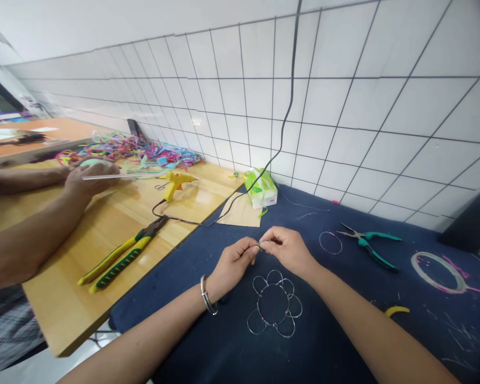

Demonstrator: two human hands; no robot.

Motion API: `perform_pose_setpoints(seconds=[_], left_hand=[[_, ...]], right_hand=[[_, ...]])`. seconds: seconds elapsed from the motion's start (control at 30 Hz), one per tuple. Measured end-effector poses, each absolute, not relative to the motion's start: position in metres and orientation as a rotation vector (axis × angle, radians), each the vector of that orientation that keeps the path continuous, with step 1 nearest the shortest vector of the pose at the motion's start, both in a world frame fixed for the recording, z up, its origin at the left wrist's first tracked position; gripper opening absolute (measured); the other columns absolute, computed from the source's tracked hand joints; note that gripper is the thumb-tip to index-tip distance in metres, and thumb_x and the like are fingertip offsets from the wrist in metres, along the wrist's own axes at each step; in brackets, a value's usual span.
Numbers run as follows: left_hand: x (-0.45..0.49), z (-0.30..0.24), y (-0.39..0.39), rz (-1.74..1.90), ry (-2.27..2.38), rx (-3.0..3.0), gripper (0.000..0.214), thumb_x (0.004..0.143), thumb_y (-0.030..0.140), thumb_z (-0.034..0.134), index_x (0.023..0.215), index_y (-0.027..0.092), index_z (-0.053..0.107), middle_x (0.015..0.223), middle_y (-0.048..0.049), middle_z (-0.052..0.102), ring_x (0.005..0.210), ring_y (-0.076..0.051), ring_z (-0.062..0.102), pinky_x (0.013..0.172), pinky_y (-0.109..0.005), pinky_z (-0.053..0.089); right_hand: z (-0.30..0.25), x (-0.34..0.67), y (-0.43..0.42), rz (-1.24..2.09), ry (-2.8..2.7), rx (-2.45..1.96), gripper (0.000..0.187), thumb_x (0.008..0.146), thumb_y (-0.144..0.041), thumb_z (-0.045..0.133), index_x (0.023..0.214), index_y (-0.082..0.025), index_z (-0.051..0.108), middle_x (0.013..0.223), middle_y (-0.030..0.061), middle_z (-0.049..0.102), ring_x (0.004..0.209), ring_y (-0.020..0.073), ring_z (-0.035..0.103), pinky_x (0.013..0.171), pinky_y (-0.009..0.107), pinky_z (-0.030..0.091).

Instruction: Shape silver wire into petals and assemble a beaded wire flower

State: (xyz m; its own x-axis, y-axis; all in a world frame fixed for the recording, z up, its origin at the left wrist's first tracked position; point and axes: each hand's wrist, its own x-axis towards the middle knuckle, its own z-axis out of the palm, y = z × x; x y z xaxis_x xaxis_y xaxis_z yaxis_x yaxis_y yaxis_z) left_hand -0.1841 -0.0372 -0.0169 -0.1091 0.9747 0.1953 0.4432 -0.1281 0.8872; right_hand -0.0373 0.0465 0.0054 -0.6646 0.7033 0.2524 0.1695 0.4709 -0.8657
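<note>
My left hand (235,261) and my right hand (287,248) meet above the dark blue cloth (208,330), both pinched on a short piece of thin silver wire (263,244) held between their fingertips. A metal bangle (208,295) circles my left wrist. Just below my hands lies a flower-shaped wire frame (274,304) with looped petals and a few small pink beads. A small wire ring (330,242) rests to the right of my right hand.
Teal-handled pliers (370,244) lie right of the ring. A green tissue pack (261,188), a yellow glue gun (176,183) and yellow-green pliers (120,256) sit toward the wooden table (64,320). Another person's hands (88,176) work at the left by coloured strips (136,148).
</note>
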Motion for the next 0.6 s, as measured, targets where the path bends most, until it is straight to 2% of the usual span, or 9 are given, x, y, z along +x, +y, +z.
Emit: perform_pose_setpoints(seconds=[0.33,0.43,0.53,0.6], left_hand=[[-0.184,-0.022,-0.035,1.178,1.597,1.573,0.023,0.083,0.032,0.047,0.068,0.016,0.053,0.057,0.0038,0.045,0.055,-0.009,0.039,0.053,-0.020,0.031],[-0.186,-0.025,-0.032,1.244,1.356,1.197,0.022,0.082,0.035,0.050,0.072,0.015,0.053,0.056,0.0048,0.040,0.046,-0.006,0.031,0.043,-0.017,0.024],[-0.195,-0.028,-0.027,1.317,1.049,0.771,0.018,0.081,0.034,0.051,0.083,0.016,0.051,0.056,0.0065,0.034,0.040,-0.004,0.020,0.036,-0.015,0.014],[-0.203,-0.028,-0.024,1.367,0.979,0.676,0.018,0.081,0.033,0.052,0.085,0.016,0.049,0.058,0.0067,0.032,0.040,-0.003,0.019,0.035,-0.014,0.014]], right_hand=[[-0.001,-0.037,0.050,0.879,-2.246,-0.681,0.010,0.073,-0.016,0.058,0.064,-0.019,0.058,0.068,-0.0015,0.059,0.068,0.0116,0.053,0.064,0.024,0.038],[-0.002,-0.037,0.055,0.985,-2.215,-0.733,0.006,0.075,-0.020,0.057,0.079,-0.021,0.060,0.072,-0.0011,0.061,0.067,0.0116,0.054,0.064,0.025,0.040],[0.002,-0.033,0.064,1.167,-2.036,-0.839,0.026,0.076,-0.026,0.056,0.101,-0.020,0.055,0.073,0.0003,0.061,0.061,0.0114,0.055,0.060,0.026,0.044],[0.008,-0.028,0.071,1.255,-1.912,-0.884,0.030,0.077,-0.030,0.054,0.105,-0.019,0.054,0.078,0.0028,0.062,0.059,0.0116,0.056,0.056,0.026,0.045]])
